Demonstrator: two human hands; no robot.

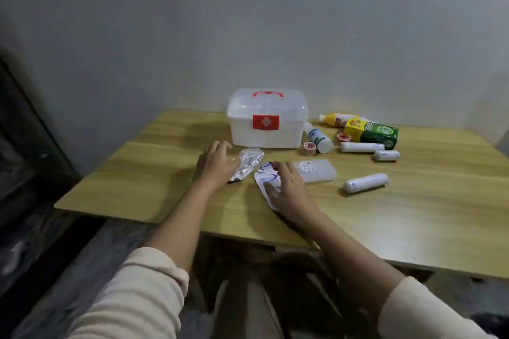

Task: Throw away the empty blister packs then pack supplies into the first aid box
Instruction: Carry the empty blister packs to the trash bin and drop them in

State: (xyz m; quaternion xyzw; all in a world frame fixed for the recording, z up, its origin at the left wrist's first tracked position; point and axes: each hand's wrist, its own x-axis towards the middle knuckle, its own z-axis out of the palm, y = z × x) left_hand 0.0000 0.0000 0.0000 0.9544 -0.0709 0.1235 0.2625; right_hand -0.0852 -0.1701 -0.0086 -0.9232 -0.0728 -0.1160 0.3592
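Wooden table [154,162]: filling the middle of the frame, carrying all items below.

First aid box [266,118]: translucent white, red handle and red cross label, lid closed, sitting at centre frame near the table's far edge.

Left blister pack [246,164]: crumpled silver foil, lying just below the box. The left hand [216,165] is hovering at its left edge, fingers spread and loosely curled; contact cannot be told through the blur.

Right blister pack [266,179]: silver with blue print, lying just right of the first. The right hand [289,190] is resting flat on it, fingers spread, covering its lower part.

Clear plastic case [316,170]: lying just right of the right hand's fingertips.

Right of the box: white bottle [319,137] lying on its side, two small red-lidded cups [309,148], yellow bottle [337,119], green and yellow carton [371,132].

Three white rolls [366,182]: lying at right of frame, well apart from both hands.

Cream sleeves [143,289]: showing at the lower edge.
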